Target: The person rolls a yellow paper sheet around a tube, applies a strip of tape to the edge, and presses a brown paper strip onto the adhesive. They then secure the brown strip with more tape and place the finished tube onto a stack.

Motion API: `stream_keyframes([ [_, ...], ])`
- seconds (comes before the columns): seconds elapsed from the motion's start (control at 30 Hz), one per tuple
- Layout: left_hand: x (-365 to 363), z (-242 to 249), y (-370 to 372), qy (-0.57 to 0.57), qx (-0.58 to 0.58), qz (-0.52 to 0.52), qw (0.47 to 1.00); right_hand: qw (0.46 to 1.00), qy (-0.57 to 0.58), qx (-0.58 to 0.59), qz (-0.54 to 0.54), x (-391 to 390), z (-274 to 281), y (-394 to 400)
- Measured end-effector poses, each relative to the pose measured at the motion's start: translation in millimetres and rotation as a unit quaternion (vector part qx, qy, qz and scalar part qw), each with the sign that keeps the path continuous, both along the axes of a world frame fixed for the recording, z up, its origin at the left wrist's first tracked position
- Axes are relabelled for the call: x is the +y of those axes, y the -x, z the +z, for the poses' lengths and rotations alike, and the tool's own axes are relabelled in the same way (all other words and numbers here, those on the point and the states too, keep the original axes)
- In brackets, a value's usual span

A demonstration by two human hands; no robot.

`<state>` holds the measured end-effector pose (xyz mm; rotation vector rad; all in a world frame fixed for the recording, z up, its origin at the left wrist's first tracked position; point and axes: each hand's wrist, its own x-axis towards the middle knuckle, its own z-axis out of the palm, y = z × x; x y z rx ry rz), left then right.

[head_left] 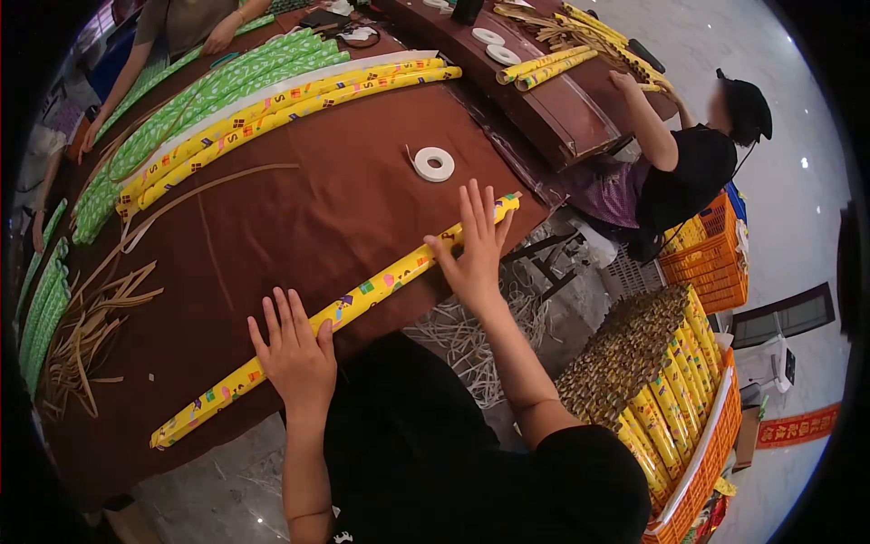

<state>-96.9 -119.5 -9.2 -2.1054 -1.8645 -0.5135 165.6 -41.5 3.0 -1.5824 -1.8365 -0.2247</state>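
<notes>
A roll of yellow patterned wrapping paper (381, 284) lies diagonally along the near edge of the brown cloth-covered table (272, 236). My left hand (294, 352) rests flat on its lower left part, fingers spread. Toward the upper right end, my right hand (473, 254) lies across the same roll, fingers stretched out and apart. Neither hand is wrapped round it. Beyond my right hand sits a roll of white tape (433, 164) with a loose end sticking up.
Green rolls (199, 100) and yellow rolls (299, 98) lie at the back. Brown paper strips (95, 331) are piled at left. An orange crate (702, 462) of yellow rolls stands at right. A co-worker in a black cap (745, 104) sits at another table; another person's hand (222, 34) is across.
</notes>
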Motion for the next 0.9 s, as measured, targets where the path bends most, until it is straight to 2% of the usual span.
stream_keyframes([
  [0.17, 0, 2, -1, 0.008, -0.004, 0.003, 1.000, 0.999, -0.017, 0.020, -0.035, 24, -22, -70],
  [0.27, 0, 2, -1, 0.011, -0.003, 0.003, 1.000, 0.997, -0.010, 0.045, -0.065, 26, -26, -80],
  [0.33, 0, 1, -1, 0.014, 0.004, 0.005, 1.000, 0.996, -0.028, 0.085, -0.020, 19, -22, -65],
  [0.47, 0, 1, -1, 0.018, 0.009, 0.001, 1.000, 0.996, 0.039, 0.067, 0.050, -9, -6, -4],
  [0.6, 0, 1, -1, 0.019, 0.018, 0.009, 1.000, 0.996, 0.062, 0.029, 0.051, -16, -8, 19],
  [0.77, 0, 2, 0, 0.017, 0.013, 0.004, 1.000, 0.997, 0.001, 0.026, -0.078, 14, -27, -40],
  [0.9, 0, 2, -1, 0.009, 0.014, 0.001, 1.000, 0.983, -0.066, 0.082, -0.152, 48, -44, -115],
])
